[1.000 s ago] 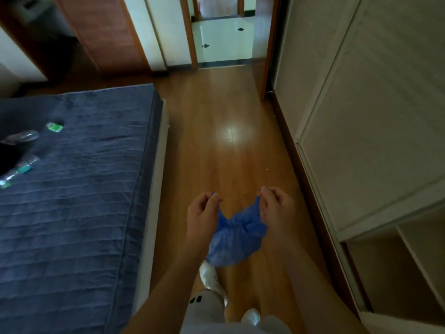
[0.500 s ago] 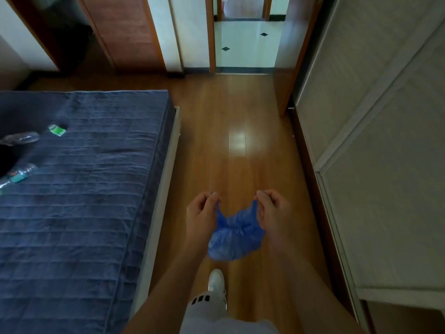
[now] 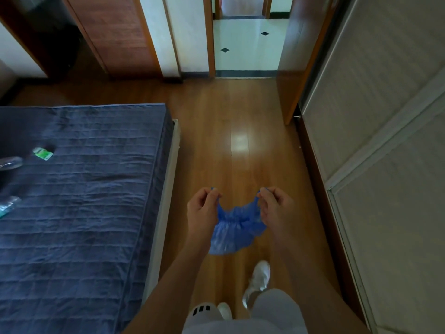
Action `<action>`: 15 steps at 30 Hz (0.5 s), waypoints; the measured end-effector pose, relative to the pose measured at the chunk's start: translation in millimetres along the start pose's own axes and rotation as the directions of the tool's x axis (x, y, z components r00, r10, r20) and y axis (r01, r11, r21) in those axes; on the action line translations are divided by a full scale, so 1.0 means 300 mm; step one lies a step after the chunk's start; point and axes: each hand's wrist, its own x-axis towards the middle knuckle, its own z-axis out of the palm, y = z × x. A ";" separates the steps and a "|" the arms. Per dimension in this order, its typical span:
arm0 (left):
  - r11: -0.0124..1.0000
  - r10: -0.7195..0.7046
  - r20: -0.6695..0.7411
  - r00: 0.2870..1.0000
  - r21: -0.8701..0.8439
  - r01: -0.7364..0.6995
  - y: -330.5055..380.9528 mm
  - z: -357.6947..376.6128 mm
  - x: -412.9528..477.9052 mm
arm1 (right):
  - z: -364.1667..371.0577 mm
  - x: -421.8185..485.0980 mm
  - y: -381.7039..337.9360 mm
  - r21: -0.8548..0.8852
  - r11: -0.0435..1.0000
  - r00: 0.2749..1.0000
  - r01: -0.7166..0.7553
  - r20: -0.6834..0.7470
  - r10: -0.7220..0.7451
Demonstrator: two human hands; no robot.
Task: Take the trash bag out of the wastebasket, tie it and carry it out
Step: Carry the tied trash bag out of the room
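Observation:
A small blue trash bag (image 3: 236, 227) hangs in front of me above the wooden floor, its top gathered and its body bulging below. My left hand (image 3: 202, 210) pinches the bag's left upper corner between thumb and fingers. My right hand (image 3: 274, 208) pinches the right upper corner the same way. The two corners are held apart, with the gathered mouth sagging between them. No wastebasket is in view.
A bed with a dark blue quilt (image 3: 79, 201) fills the left side, with plastic bottles (image 3: 9, 162) and a green packet (image 3: 43, 153) on it. Pale wardrobe doors (image 3: 385, 145) line the right. An open doorway (image 3: 248, 44) to a white tiled floor lies ahead.
I have walked forward along the floor toward the doorway, so the doorway and bed end sit nearer. Both hands keep their hold on the bag's corners, now spread slightly wider.

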 end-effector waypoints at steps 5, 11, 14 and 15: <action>0.999 0.008 -0.037 0.999 0.034 -0.007 0.027 0.077 0.206 | 0.038 0.227 -0.027 -0.034 0.999 1.000 -0.015 0.026 0.016; 0.999 -0.014 -0.309 0.951 0.029 0.024 0.065 0.247 0.481 | 0.063 0.574 -0.109 -0.050 0.999 0.997 -0.003 0.081 0.007; 0.998 0.007 -0.369 0.930 0.065 0.018 0.101 0.352 0.631 | 0.064 0.757 -0.180 -0.074 0.997 0.994 0.015 0.112 -0.006; 0.997 0.021 -0.378 0.925 0.077 0.008 0.114 0.386 0.678 | 0.068 0.818 -0.203 -0.070 0.997 0.992 0.011 0.123 -0.002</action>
